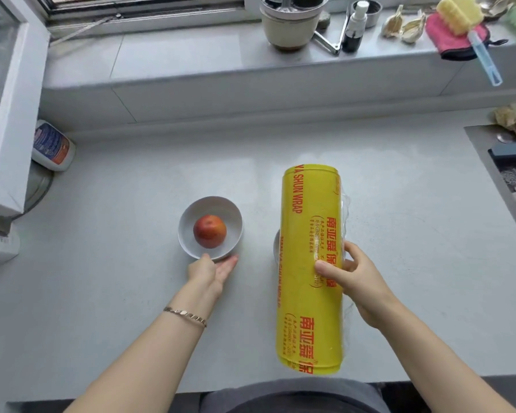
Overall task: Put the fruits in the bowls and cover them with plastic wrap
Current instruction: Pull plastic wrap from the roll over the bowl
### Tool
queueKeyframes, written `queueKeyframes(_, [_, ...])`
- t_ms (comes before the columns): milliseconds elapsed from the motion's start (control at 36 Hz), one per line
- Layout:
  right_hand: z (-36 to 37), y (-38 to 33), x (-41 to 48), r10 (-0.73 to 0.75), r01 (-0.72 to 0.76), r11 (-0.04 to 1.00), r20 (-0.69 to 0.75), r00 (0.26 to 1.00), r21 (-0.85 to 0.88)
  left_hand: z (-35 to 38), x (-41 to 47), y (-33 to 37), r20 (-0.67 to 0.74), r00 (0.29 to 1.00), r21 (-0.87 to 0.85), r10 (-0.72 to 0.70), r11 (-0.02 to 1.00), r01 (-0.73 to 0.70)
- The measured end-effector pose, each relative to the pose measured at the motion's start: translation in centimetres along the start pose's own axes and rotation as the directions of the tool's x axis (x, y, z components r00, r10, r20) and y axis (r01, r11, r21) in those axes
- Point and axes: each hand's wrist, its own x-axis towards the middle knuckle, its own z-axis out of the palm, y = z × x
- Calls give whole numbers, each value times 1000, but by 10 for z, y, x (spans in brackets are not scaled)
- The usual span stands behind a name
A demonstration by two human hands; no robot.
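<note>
Round red-orange fruit in white ceramic bowl.
My flat left hand touches its rim; right hand grips yellow plastic-wrap roll.

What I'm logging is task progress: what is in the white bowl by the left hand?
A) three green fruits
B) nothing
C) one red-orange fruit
C: a single red-orange fruit sits in the white bowl beside the left hand, while the right hand grips the yellow wrap roll.
</note>
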Motion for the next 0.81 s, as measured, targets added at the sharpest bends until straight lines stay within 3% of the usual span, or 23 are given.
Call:
queueKeyframes(111, [2, -3, 3, -12, 12, 1000, 1, 1000, -22, 2, 16, 13, -41, 995, 73, 92, 993, -89])
queueKeyframes(361, [6, -14, 8, -26, 25, 999, -7, 1000, -39, 9, 41, 41, 28, 983, 235, 181, 955, -182])
queueKeyframes(417, [7, -15, 9, -24, 24, 999, -5, 1000, -25, 12, 23, 31, 108, 970, 319, 218, 916, -241])
queueKeyframes(472, [10, -16, 10, -21, 21, 999, 0, 1000, -26, 15, -4, 15, 308, 933, 399, 188, 864, -306])
queueKeyframes(528, [13, -16, 10, -18, 19, 999, 6, 1000, -40, 18, -30, -2, 554, 833, 509, 5, 789, -344])
queueKeyframes(583, [16, -18, 8, -23, 23, 999, 23, 999, -40, 20, -48, -14, 675, 719, 574, -164, 730, -372])
queueKeyframes(639, [18, -22, 5, -24, 25, 999, 32, 999, -45, 20, -54, -19, 694, 694, 554, -192, 758, -344])
queueKeyframes(806, [22, -28, -5, 39, -41, 996, -28, 999, -83, 19, -59, -22, 701, 703, 416, -120, 870, -266])
